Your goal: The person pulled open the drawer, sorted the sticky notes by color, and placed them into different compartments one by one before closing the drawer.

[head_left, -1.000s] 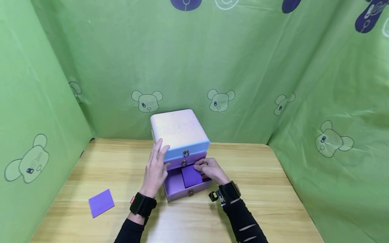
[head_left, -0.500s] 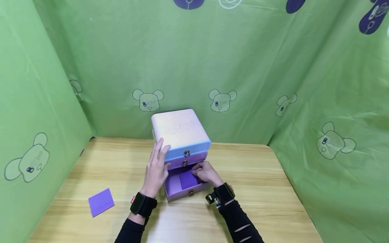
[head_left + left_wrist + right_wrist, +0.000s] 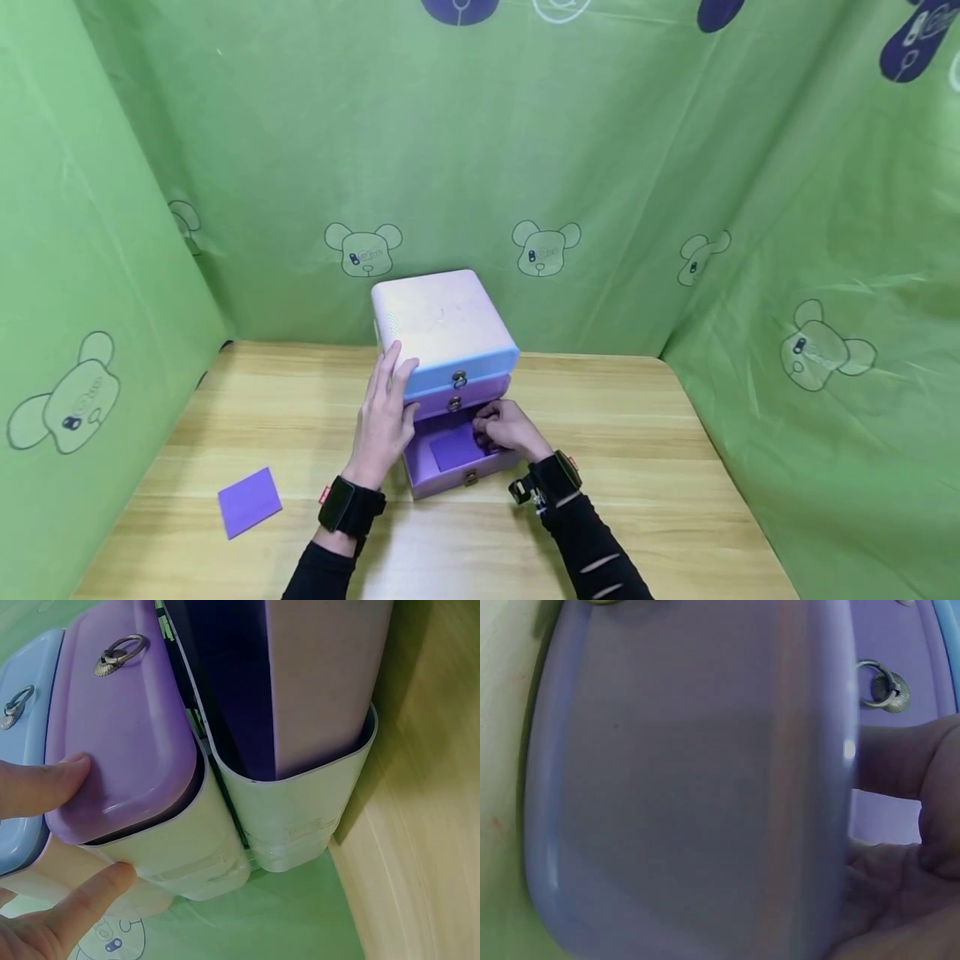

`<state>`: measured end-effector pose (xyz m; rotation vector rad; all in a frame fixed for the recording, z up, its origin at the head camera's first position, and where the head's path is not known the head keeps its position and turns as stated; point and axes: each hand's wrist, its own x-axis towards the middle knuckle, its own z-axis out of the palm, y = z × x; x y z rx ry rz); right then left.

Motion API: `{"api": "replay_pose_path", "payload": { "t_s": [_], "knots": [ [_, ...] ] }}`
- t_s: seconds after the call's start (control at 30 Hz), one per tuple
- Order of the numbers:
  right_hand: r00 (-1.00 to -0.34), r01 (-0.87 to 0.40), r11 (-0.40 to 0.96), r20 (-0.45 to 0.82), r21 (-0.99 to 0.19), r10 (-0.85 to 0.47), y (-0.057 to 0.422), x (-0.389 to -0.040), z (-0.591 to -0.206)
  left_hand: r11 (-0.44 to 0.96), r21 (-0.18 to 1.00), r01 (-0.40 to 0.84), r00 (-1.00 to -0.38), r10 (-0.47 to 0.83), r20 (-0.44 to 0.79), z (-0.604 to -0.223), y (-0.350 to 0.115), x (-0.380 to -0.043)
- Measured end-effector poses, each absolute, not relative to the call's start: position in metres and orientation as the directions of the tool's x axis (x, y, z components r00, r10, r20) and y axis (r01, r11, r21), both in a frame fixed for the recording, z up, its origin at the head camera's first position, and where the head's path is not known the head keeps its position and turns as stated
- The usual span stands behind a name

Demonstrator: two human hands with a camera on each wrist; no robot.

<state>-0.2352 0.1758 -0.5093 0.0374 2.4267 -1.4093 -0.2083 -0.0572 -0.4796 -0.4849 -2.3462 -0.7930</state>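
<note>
A small chest of drawers (image 3: pixel 442 321) has a white body, with a blue drawer front (image 3: pixel 472 368) above a purple one (image 3: pixel 480 394). Its lowest, pale purple drawer (image 3: pixel 450 480) is pulled out. Inside lies a purple card (image 3: pixel 453 450). My right hand (image 3: pixel 512 429) reaches into the drawer, fingers bent at the card's right end; I cannot tell whether they grip it. The drawer front hides the fingertips in the right wrist view. My left hand (image 3: pixel 382 421) rests on the chest's left front corner, its thumb (image 3: pixel 45 787) against the purple drawer front.
A second purple card (image 3: pixel 250 503) lies flat on the wooden table (image 3: pixel 660 500), left of my left forearm. Green printed cloth (image 3: pixel 450 150) hangs behind the chest and along both sides.
The card in the drawer has tipped down from a raised slant to lying lower and flatter. My right hand has shifted slightly left and deeper into the drawer. My left hand stays put.
</note>
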Motion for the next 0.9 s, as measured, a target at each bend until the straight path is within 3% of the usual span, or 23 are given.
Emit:
{"api": "replay_pose_path", "payload": {
  "t_s": [0.23, 0.4, 0.53, 0.67, 0.77, 0.9],
  "knots": [
    [-0.964, 0.163, 0.499, -0.245, -0.851, -0.103, 0.185, -0.229, -0.481, 0.734, 0.448, 0.511, -0.764, 0.149, 0.628, -0.477, -0.058, -0.207],
    [-0.997, -0.017, 0.550, -0.025, -0.835, -0.069, 0.190, -0.223, -0.449, 0.705, 0.504, 0.498, -0.789, 0.128, 0.601, -0.475, -0.061, -0.200],
    [-0.986, -0.166, 0.584, 0.152, -0.795, -0.074, 0.187, -0.215, -0.423, 0.688, 0.543, 0.482, -0.798, 0.089, 0.596, -0.475, -0.071, -0.192],
    [-0.926, -0.353, 0.624, 0.357, -0.697, -0.125, 0.184, -0.211, -0.411, 0.693, 0.572, 0.438, -0.823, 0.053, 0.566, -0.480, -0.086, -0.181],
    [-0.830, -0.501, 0.659, 0.527, -0.561, -0.183, 0.184, -0.211, -0.409, 0.714, 0.581, 0.391, -0.852, 0.042, 0.522, -0.489, -0.099, -0.173],
    [-0.739, -0.580, 0.698, 0.631, -0.420, -0.234, 0.187, -0.212, -0.409, 0.762, 0.543, 0.352, -0.870, 0.052, 0.490, -0.502, -0.117, -0.165]
  ]
}}
